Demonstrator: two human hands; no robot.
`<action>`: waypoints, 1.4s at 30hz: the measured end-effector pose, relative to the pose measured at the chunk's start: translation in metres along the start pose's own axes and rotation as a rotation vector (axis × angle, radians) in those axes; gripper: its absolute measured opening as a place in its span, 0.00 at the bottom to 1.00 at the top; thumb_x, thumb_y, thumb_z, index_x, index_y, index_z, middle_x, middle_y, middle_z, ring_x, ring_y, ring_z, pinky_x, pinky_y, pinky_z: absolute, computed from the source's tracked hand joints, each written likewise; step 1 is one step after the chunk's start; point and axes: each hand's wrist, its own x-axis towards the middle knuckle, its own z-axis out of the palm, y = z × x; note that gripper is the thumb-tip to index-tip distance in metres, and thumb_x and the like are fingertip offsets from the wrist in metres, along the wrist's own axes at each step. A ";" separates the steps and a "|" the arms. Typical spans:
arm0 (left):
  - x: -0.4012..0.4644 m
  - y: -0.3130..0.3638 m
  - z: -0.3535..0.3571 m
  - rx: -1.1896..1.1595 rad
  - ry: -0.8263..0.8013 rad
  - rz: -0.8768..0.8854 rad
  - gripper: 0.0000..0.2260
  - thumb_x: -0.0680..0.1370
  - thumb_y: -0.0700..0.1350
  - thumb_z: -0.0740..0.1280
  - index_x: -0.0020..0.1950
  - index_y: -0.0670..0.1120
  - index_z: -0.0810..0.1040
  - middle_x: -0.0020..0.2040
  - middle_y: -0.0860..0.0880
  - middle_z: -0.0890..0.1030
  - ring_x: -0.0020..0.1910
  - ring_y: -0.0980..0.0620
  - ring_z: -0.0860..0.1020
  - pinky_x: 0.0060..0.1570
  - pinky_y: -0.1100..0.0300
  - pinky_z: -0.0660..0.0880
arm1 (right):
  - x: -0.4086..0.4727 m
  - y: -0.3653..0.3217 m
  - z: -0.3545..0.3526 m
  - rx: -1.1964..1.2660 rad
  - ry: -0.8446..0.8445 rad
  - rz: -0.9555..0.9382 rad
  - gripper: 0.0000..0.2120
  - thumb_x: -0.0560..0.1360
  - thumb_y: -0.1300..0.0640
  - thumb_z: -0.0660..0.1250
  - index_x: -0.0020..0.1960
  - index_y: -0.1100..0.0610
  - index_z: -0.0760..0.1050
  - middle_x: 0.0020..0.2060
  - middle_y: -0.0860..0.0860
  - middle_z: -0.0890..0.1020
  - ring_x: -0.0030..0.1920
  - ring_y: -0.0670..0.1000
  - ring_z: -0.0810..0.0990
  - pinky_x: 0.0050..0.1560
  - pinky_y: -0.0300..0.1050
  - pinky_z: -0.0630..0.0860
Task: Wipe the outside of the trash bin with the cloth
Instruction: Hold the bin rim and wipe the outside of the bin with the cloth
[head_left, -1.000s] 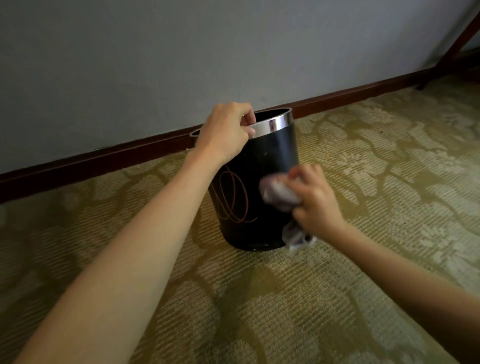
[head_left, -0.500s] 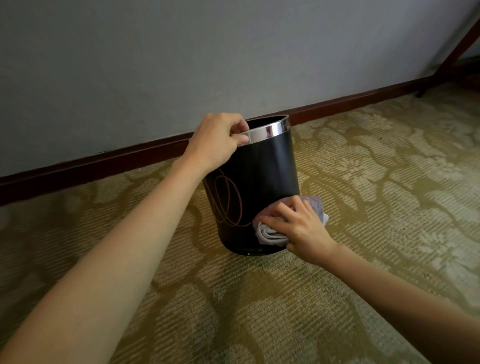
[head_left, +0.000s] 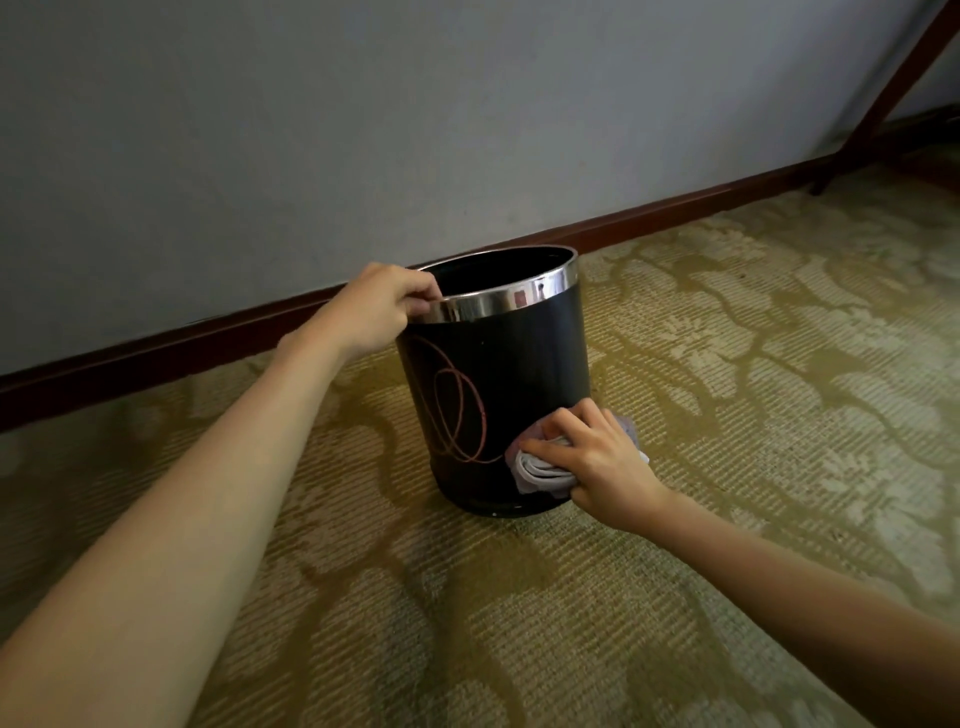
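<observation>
While the black trash bin (head_left: 498, 384) is standing upright on the patterned carpet (head_left: 727, 395) near the baseboard (head_left: 156, 353), looking light, stiff and slick-sided, the left hand (head_left: 374, 306) is pinching its chrome rim (head_left: 514, 299) and the right hand (head_left: 597, 462) is pressing a bunched grey cloth (head_left: 540, 470) against its lower wall.

The crumpled grey cloth (head_left: 540, 470) is largely covered by the right hand (head_left: 597, 462). The black cylindrical chrome-rimmed trash bin (head_left: 498, 374) hides its far side. The left hand's fingertips (head_left: 426, 291) conceal part of its rim. Both forearms are cropped by the frame edge.
</observation>
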 end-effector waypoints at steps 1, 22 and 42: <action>-0.002 0.002 0.001 0.012 -0.026 0.005 0.21 0.76 0.33 0.62 0.36 0.59 0.76 0.41 0.57 0.79 0.46 0.58 0.77 0.47 0.58 0.73 | -0.003 -0.001 -0.001 0.012 -0.004 0.006 0.28 0.58 0.68 0.74 0.56 0.53 0.80 0.45 0.54 0.77 0.42 0.58 0.73 0.38 0.53 0.72; 0.007 0.041 0.004 0.102 0.155 0.038 0.06 0.75 0.42 0.67 0.49 0.47 0.84 0.38 0.52 0.81 0.44 0.49 0.79 0.48 0.51 0.76 | 0.085 0.007 -0.048 0.313 0.593 0.295 0.18 0.65 0.72 0.73 0.53 0.59 0.82 0.47 0.55 0.75 0.48 0.53 0.68 0.44 0.37 0.61; 0.013 0.034 0.003 0.023 0.235 -0.032 0.07 0.75 0.41 0.68 0.51 0.46 0.84 0.36 0.52 0.80 0.45 0.49 0.79 0.48 0.57 0.72 | 0.097 0.002 -0.045 0.267 0.534 0.302 0.22 0.64 0.76 0.67 0.54 0.59 0.82 0.48 0.57 0.77 0.47 0.59 0.69 0.43 0.47 0.66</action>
